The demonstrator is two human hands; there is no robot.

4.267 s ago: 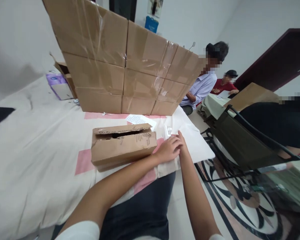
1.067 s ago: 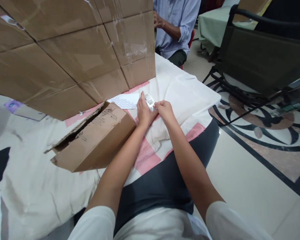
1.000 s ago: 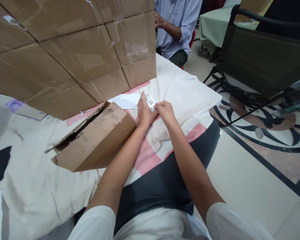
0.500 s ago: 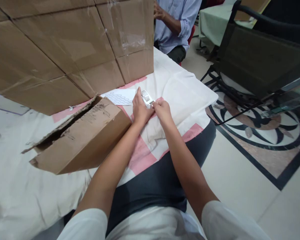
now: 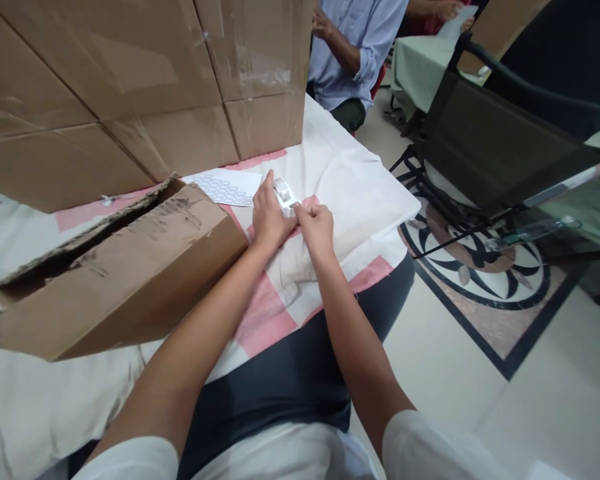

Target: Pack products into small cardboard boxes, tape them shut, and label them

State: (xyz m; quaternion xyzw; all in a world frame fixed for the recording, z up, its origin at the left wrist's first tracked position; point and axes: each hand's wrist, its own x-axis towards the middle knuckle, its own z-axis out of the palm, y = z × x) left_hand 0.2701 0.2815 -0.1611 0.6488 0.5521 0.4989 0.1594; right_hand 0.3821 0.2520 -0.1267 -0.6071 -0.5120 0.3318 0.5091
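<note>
My left hand (image 5: 270, 219) is closed around a small white tape dispenser (image 5: 283, 192) with a roll in it, just above the cloth. My right hand (image 5: 316, 225) pinches at the dispenser's near right end. The tape end between those fingers is too small to make out. Left of my hands lies a sheet of paper (image 5: 225, 185) printed with rows of small outlined shapes. An open brown cardboard box (image 5: 145, 280) with torn, ragged edges sits beside my left forearm.
A wall of taped cartons (image 5: 155, 73) stands at the back left of the cloth-covered table (image 5: 365, 180). Beyond it sits a person in a light blue shirt (image 5: 365, 40). At right is a dark folding chair (image 5: 505, 140). Farther back, another person's hands hold a paper (image 5: 457, 23).
The view has turned slightly to the right, so the table and box sit farther left. Both hands stay at the tape dispenser. Another person's hands with a paper now show at the top right.
</note>
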